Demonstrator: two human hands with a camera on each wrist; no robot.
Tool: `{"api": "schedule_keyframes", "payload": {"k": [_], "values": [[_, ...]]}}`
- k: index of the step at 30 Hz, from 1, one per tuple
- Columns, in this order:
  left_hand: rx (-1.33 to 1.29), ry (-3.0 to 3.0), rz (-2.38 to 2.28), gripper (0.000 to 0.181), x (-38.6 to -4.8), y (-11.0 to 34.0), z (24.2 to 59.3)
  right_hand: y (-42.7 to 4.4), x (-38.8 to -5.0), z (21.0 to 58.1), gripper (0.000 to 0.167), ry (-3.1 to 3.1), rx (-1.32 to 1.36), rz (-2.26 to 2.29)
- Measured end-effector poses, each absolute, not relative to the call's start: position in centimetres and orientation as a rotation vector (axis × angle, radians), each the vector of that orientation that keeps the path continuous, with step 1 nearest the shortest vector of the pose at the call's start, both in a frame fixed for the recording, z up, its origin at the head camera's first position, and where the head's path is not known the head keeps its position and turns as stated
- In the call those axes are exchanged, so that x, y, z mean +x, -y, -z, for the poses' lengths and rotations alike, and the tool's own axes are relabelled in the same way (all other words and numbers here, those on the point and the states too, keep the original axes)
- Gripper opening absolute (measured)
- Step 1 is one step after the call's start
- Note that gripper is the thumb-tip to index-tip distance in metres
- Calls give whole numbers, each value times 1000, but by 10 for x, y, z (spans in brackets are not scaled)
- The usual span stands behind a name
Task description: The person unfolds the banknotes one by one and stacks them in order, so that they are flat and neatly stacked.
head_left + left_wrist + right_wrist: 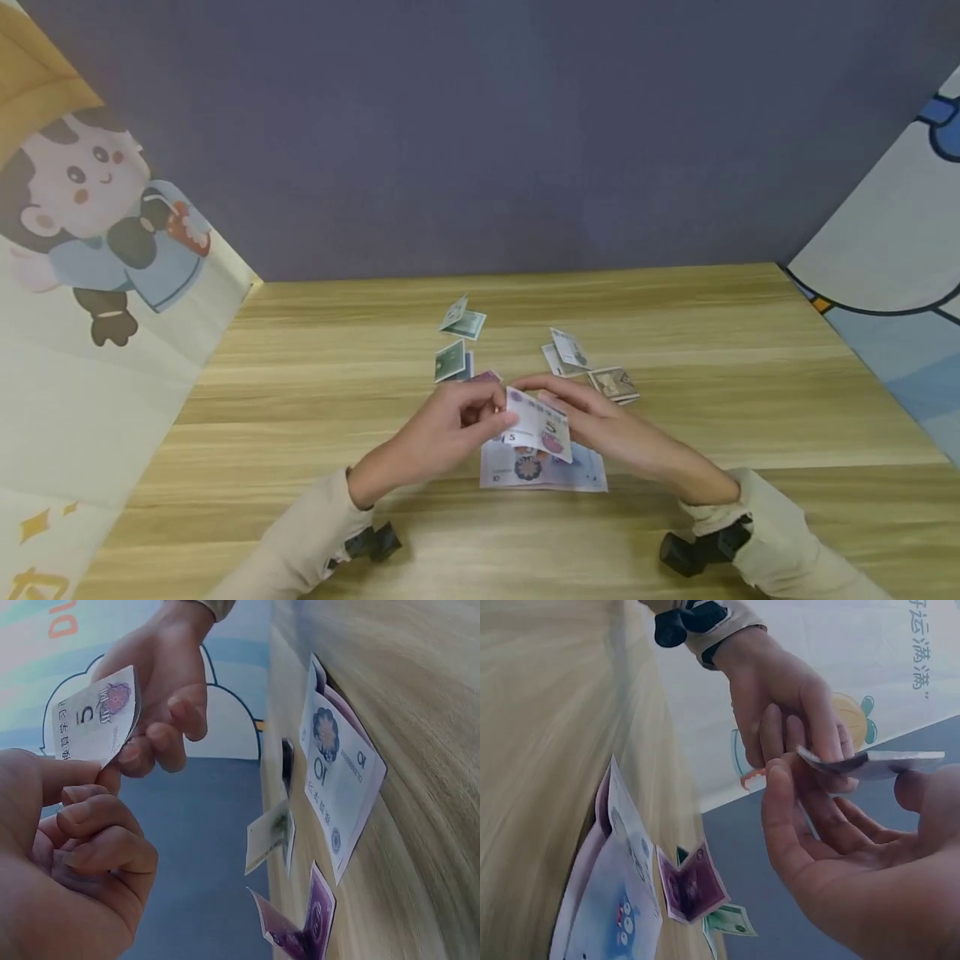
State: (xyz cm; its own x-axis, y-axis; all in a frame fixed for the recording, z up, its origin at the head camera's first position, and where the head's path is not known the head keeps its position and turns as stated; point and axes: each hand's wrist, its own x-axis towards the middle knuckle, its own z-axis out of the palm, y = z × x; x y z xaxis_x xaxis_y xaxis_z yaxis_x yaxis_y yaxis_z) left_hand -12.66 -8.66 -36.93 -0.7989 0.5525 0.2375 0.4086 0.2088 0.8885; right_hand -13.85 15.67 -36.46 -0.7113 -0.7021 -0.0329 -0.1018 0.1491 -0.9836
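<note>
A small banknote marked 5 [538, 427] is up off the table between the two hands. My left hand [442, 421] pinches its near left end between thumb and forefinger, the other fingers curled in. Behind the note is my right hand [596, 421], its fingers loosely bent; the thumb [913, 789] touches or nearly touches the note's back face. No right finger shows on the note's front. Under the hands, a larger folded banknote marked 10 [330, 765] lies on the table. A purple folded banknote [694, 883] stands half open just beyond the hands.
Folded green banknotes [451, 361] and a pale green one [468, 325] lie at the back left. To the right are a grey-white folded banknote [567, 350] and a brown one [615, 383]. A dark panel [480, 150] closes off the wooden table's [315, 333] back edge.
</note>
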Motion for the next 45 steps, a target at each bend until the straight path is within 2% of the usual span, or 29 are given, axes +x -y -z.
{"api": "schedule_keyframes", "payload": {"k": [6, 13, 19, 31, 45], "values": [[1032, -2456, -1493, 25, -127, 88, 367, -157, -139, 368, 38, -1981, -858, 1575], [1050, -2483, -1447, 22, -127, 91, 362, -162, -142, 366, 36, -2065, -886, 1494], [1002, -2478, -1439, 22, -126, 94, 356, -168, -146, 365, 24, -2022, -962, 1563], [931, -2476, -1477, 23, -126, 103, 350, -190, -143, 355, 15, -2189, -872, 1664], [888, -2461, -1459, 23, -126, 109, 356, -206, -143, 365, 14, -2300, -786, 1605]]}}
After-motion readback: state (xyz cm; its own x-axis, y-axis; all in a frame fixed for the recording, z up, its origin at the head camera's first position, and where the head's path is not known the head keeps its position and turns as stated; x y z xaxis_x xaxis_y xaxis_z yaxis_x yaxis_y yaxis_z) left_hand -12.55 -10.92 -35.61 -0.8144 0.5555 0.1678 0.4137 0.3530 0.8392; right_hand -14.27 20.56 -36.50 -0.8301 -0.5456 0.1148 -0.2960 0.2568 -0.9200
